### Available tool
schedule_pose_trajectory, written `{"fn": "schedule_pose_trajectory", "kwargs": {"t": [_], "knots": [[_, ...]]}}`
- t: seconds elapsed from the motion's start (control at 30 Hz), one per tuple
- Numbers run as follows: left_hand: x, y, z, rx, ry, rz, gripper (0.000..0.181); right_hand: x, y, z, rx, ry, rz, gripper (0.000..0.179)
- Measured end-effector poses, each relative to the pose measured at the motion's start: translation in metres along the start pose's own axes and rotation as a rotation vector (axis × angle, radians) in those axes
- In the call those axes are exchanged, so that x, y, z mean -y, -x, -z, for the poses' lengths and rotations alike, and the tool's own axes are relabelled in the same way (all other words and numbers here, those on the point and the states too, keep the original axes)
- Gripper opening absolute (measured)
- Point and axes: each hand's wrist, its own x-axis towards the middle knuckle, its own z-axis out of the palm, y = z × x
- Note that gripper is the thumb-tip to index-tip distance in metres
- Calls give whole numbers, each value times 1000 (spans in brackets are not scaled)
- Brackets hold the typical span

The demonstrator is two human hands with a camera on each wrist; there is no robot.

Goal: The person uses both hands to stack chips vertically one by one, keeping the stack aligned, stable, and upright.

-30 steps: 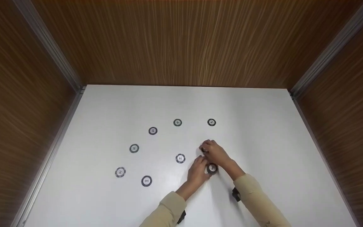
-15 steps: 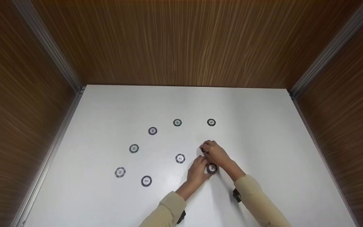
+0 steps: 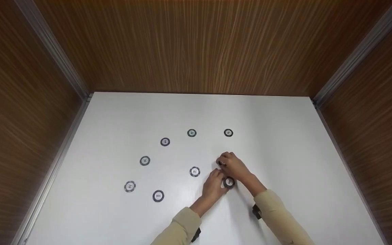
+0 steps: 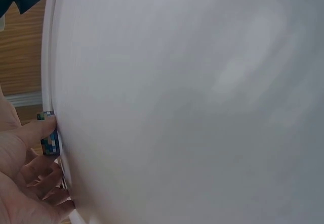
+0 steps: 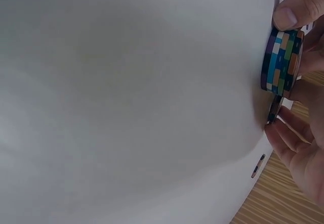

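Stack of chips (image 3: pixel 229 183): several round chips piled upright on the white worktop (image 3: pixel 277 143), their edges banded in purple, blue, green and orange.
My left hand (image 3: pixel 213 185): at the left side of the stack and grasping it, thumb against its near side.
My right hand (image 3: pixel 234 168): just beyond the stack, pinching a dark chip (image 5: pixel 275 109).
Pinched chip: near the stack, beyond it and a little left, largely covered by my fingers; I cannot tell whether it lies flat.
Chip marked 10 (image 3: pixel 194 172): flat, left of the stack and slightly beyond it.
Dark-rimmed chip (image 3: pixel 158 196): well left of the stack, slightly nearer me.
Second 10 chip (image 3: pixel 130 186): farthest left of the stack, about level with it.
Arc of chips: beyond the stack on its left, a green chip (image 3: pixel 145 160), a purple chip (image 3: pixel 165 142) and another green chip (image 3: pixel 191 133), all apart.
Black chip (image 3: pixel 228 132): straight beyond the stack, past my right hand.
Wall: brown wood-grain panel (image 3: pixel 196 47), far beyond the stack.
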Motion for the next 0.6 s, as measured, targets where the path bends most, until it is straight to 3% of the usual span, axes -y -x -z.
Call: {"fn": "schedule_pose_trajectory", "kwargs": {"t": [0.13, 0.37, 0.6], "knots": [[0, 0, 0, -18, -9, -8, 38, -1, 1, 2, -34, -49, 15, 14], [-1, 0, 0, -9, -2, -3, 45, -2, 7, 7, -25, -26, -7, 13], [0, -1, 0, -16, 6, -2, 36, -3, 17, 13, -27, -45, -17, 14]]}}
